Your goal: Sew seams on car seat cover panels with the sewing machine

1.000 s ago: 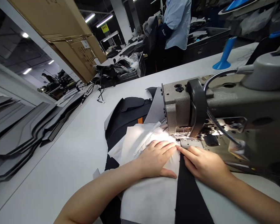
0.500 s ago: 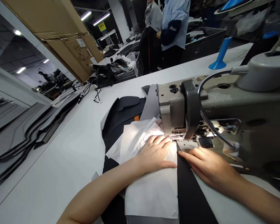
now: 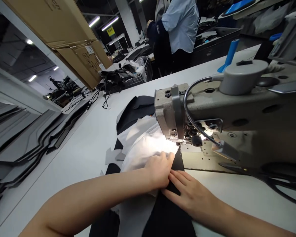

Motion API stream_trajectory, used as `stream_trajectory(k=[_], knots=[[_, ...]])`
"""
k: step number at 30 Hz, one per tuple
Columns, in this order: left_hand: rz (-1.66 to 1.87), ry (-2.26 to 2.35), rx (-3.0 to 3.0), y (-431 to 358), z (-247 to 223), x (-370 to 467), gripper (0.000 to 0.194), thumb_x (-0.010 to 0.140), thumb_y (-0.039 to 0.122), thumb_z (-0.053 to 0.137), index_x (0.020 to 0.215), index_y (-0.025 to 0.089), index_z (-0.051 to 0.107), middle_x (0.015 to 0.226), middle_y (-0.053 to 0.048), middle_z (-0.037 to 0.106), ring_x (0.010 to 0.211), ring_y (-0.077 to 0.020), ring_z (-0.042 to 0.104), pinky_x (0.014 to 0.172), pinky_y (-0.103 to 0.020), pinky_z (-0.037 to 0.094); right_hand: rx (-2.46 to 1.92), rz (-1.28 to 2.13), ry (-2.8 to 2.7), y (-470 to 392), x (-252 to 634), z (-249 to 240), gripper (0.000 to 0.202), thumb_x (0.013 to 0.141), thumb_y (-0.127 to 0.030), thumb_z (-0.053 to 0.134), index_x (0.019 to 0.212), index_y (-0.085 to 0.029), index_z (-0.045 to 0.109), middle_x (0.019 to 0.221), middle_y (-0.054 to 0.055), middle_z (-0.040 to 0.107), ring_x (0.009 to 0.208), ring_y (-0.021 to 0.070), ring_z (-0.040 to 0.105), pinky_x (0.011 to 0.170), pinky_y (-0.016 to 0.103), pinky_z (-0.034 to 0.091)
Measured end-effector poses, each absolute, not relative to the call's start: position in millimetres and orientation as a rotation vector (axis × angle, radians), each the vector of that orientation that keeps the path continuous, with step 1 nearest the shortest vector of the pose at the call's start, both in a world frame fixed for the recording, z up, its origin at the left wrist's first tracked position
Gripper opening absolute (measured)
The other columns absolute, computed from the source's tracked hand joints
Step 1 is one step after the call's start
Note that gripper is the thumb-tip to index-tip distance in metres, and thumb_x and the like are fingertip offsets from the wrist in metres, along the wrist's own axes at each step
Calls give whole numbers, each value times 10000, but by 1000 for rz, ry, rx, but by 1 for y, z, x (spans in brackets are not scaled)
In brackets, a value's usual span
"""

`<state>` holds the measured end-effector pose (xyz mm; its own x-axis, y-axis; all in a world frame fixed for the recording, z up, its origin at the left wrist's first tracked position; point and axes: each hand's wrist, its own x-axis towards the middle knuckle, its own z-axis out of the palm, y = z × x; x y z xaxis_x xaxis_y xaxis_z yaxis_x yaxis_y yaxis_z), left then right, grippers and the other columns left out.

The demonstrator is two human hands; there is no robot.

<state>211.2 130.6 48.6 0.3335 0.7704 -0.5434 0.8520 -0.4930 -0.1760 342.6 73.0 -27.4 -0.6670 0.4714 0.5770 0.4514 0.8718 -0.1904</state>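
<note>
My left hand (image 3: 160, 169) is closed, its bent fingers gripping the edge of a white fabric piece (image 3: 140, 144) where it meets black fabric (image 3: 179, 161). My right hand (image 3: 187, 192) lies on the black fabric just below and to the right, with fingers stretched out and thumb apart. Its fingertips reach the left hand. Both layers run up under the head of a sewing machine (image 3: 171, 112), whose lamp lights the white piece brightly. The needle area is too small to make out. More of the black fabric (image 3: 143, 102) spreads behind the white piece.
Scissors (image 3: 236, 168) with black handles lie on the machine bed at right. Stacked grey and black panels (image 3: 39, 131) line the table's left side. A blue cone (image 3: 229, 56) stands behind the machine. A cardboard box (image 3: 79, 49) and a person in a light blue shirt (image 3: 184, 28) are beyond.
My left hand has curled from lying flat to gripping the fabric edge. My right hand has moved down and left beside it. The white fabric is now bunched, and the view has shifted right.
</note>
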Motion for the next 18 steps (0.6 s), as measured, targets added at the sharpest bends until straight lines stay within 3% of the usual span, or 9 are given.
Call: stream_trajectory(k=[2, 4, 7, 11, 13, 18], knots=[[-866, 1444, 2528, 132, 47, 206, 839, 625, 146, 605, 1391, 154, 263, 1053, -134, 586, 783, -277, 642, 593, -326, 512, -663, 126, -2472, 68, 346, -30, 532, 699, -223, 595, 1224, -167, 526, 1288, 223, 489, 1221, 335, 438, 954, 460, 432], [-846, 1384, 2567, 136, 48, 201, 869, 677, 146, 558, 1449, 159, 160, 1081, -134, 611, 775, -280, 650, 589, -334, 510, -658, 119, -2491, 63, 351, -36, 619, 672, -263, 600, 1275, -165, 494, 1335, 214, 458, 1240, 358, 419, 981, 480, 409], [-778, 1323, 2441, 146, 56, 197, 734, 769, 139, 436, 1458, 197, 188, 1169, -106, 623, 880, -266, 658, 681, -337, 525, -706, -113, -2363, 56, 349, -48, 482, 716, -155, 568, 1198, -151, 566, 1174, 151, 603, 1115, 339, 537, 940, 463, 441], [-628, 1167, 2275, 161, 62, 199, 664, 799, 111, 325, 1455, 168, 236, 1441, -88, 380, 1268, -223, 436, 969, -331, 439, -733, -222, -2287, 55, 341, -54, 348, 758, -132, 545, 1098, -129, 619, 1085, 142, 646, 1021, 324, 593, 873, 453, 480], [-624, 1159, 2234, 165, 60, 202, 681, 784, 115, 333, 1457, 147, 230, 1469, -95, 313, 1312, -224, 371, 1003, -347, 416, -714, -215, -2305, 56, 342, -53, 332, 761, -132, 541, 1082, -122, 624, 1089, 151, 644, 1017, 320, 596, 866, 452, 486], [-555, 1227, 2223, 164, 51, 210, 688, 768, 129, 338, 1451, 135, 251, 1464, -93, 333, 1317, -211, 365, 1045, -333, 374, -732, -185, -2319, 63, 351, -57, 319, 779, -113, 532, 1087, -118, 617, 1138, 142, 624, 1073, 320, 569, 909, 443, 478]])
